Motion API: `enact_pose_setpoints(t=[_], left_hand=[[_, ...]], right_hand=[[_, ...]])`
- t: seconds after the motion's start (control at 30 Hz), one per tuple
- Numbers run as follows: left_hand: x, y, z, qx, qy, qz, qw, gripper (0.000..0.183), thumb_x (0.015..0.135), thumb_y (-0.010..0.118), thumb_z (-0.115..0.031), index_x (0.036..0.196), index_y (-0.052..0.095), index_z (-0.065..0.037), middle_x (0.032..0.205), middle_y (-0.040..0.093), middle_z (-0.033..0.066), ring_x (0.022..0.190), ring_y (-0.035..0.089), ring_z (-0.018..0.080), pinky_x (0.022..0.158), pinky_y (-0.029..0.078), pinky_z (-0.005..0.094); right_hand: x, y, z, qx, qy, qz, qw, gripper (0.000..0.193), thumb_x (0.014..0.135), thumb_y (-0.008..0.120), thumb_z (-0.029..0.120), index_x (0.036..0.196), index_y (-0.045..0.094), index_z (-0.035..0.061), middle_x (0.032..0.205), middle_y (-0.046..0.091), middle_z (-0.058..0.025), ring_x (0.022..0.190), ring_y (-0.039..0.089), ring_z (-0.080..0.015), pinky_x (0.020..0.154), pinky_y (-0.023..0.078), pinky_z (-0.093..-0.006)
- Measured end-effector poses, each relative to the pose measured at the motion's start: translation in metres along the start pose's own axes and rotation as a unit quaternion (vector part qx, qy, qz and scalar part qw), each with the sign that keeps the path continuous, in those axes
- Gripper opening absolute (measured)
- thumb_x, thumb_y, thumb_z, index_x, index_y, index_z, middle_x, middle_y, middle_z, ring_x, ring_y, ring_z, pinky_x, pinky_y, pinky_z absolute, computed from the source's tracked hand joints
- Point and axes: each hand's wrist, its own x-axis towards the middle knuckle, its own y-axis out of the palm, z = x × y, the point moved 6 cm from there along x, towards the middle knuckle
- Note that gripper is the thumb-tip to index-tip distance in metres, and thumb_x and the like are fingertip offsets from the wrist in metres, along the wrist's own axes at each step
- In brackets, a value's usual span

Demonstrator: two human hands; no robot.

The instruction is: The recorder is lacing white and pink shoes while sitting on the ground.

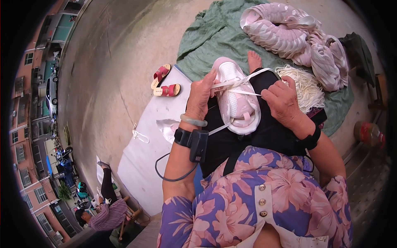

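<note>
A pink-and-white sneaker upper (pixel 236 106) rests on my black-covered lap, its toe pointing away from me. White shoelace (pixel 249 93) stretches across its throat between my hands. My left hand (pixel 202 93) is closed at the upper's left edge, pinching the lace between thumb and fingers. On the other side, my right hand (pixel 283 100) is closed on lace as well, drawn out to the right of the upper. One lace strand loops up toward the far right. Another short strand shows near my left wrist. The inside of my left grip is partly hidden.
A heap of loose white laces (pixel 304 87) lies right of my lap. Nested pink-and-white uppers (pixel 285 35) form long curved stacks on a green cloth (pixel 215 33). Red sandals (pixel 167 89) lie by a white sheet (pixel 142 120). A plastic bottle (pixel 368 133) stands right; another person (pixel 108 213) sits left.
</note>
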Motion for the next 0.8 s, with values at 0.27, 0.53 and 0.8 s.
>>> enact_pose_setpoints(t=[0.27,0.53,0.8], left_hand=[[-0.003,0.010,0.000,0.093,0.044,-0.031,0.994,0.044,0.085,0.057,-0.046,0.080,0.064,-0.003,0.066,0.054,-0.0011,0.060,0.042,0.0066,0.058,0.034,0.0206],[-0.011,0.010,-0.002,0.196,0.192,-0.095,0.957,0.031,0.089,0.056,-0.029,0.077,0.060,-0.001,0.069,0.054,0.0012,0.063,0.045,0.0080,0.059,0.037,0.0224],[-0.043,0.059,-0.036,0.450,0.431,-0.108,0.774,0.008,0.074,0.060,-0.005,0.081,0.061,-0.002,0.100,0.059,0.0136,0.097,0.054,0.0298,0.083,0.041,0.0378]], right_hand=[[-0.032,-0.043,-0.035,-0.084,0.036,-0.051,0.995,0.012,0.069,0.059,0.002,0.080,0.057,0.0069,0.066,0.050,-0.0040,0.068,0.052,-0.0226,0.080,0.038,-0.0390],[-0.050,-0.027,-0.038,0.141,0.096,0.005,0.985,0.015,0.068,0.063,0.002,0.081,0.057,0.0031,0.073,0.053,-0.0081,0.069,0.051,-0.0270,0.068,0.038,-0.0356],[0.024,0.016,0.000,0.146,0.046,-0.011,0.988,0.031,0.072,0.065,0.024,0.096,0.057,0.0058,0.084,0.059,-0.0112,0.077,0.057,-0.0271,0.069,0.039,-0.0377]])
